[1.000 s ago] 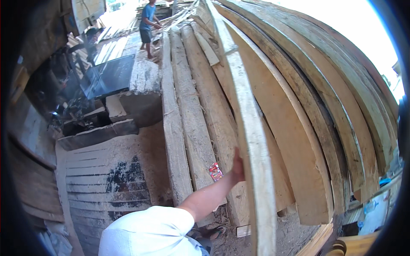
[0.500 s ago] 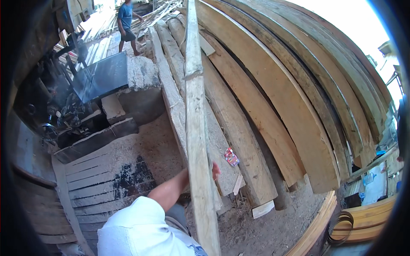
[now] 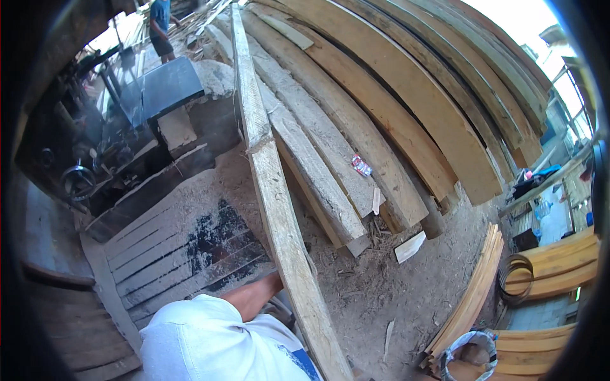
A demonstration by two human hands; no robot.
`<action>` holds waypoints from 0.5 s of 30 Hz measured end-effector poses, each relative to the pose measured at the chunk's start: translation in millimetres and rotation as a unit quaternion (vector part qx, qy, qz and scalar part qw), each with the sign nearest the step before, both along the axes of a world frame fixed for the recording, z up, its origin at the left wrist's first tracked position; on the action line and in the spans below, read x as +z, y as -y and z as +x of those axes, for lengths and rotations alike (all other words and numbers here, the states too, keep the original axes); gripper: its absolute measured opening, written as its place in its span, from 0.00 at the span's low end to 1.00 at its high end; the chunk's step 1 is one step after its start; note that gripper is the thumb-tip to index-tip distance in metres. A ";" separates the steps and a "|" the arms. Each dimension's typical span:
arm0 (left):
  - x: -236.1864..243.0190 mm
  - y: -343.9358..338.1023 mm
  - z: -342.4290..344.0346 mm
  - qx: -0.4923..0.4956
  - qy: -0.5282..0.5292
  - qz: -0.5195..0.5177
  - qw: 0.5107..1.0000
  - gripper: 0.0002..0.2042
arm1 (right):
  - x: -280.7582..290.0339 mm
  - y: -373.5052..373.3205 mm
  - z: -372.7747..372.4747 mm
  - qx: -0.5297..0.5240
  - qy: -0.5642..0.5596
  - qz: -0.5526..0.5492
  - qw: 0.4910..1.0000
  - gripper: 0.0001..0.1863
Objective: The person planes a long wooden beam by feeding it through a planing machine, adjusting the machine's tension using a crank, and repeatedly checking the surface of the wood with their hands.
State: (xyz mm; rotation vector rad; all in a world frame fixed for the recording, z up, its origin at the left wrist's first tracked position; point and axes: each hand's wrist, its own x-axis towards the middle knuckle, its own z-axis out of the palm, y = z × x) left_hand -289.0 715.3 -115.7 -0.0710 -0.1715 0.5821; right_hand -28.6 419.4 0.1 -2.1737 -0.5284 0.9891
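A long, rough wooden board (image 3: 283, 222) runs from the lower edge up to the far left, crossing in front of me. My left forearm (image 3: 257, 297), coming out of a white sleeve (image 3: 190, 336), reaches behind and under the board's near half. The board hides my left hand, so its fingers do not show. My right hand is out of the picture. To the right of the board lie thick sawn planks (image 3: 311, 171) dusted with sawdust. A small red and white packet (image 3: 361, 165) rests on one of them.
At the left stands a machine with a dark flat table (image 3: 159, 92) and a handwheel (image 3: 79, 183), beside a slatted floor (image 3: 171, 260). Behind it is another person (image 3: 161, 28). Thin strips (image 3: 467, 295), a coiled metal band (image 3: 516, 278) and a round container (image 3: 469, 355) are at the right.
The board's far end has swung left, away from the plank stack. My left fingers, seen earlier past the board's right edge, are now hidden. The view has shifted, showing more ground at the right.
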 end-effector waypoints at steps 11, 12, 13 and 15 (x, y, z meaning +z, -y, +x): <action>-5.1 0.2 -85.7 0.092 -0.053 -0.101 0.989 0.15 | -87.1 -83.0 -112.6 0.084 -0.169 -0.130 0.973 0.24; -5.9 -19.3 -88.9 0.097 -0.046 -0.103 0.989 0.15 | -94.3 -93.4 -115.2 0.082 -0.165 -0.134 0.974 0.25; -2.5 -37.2 -99.5 0.105 -0.053 -0.108 0.987 0.15 | -99.1 -103.9 -121.7 0.080 -0.168 -0.143 0.972 0.25; 24.1 -82.7 -129.0 0.123 -0.083 -0.077 0.986 0.15 | -113.4 -123.9 -127.9 0.056 -0.175 -0.164 0.969 0.25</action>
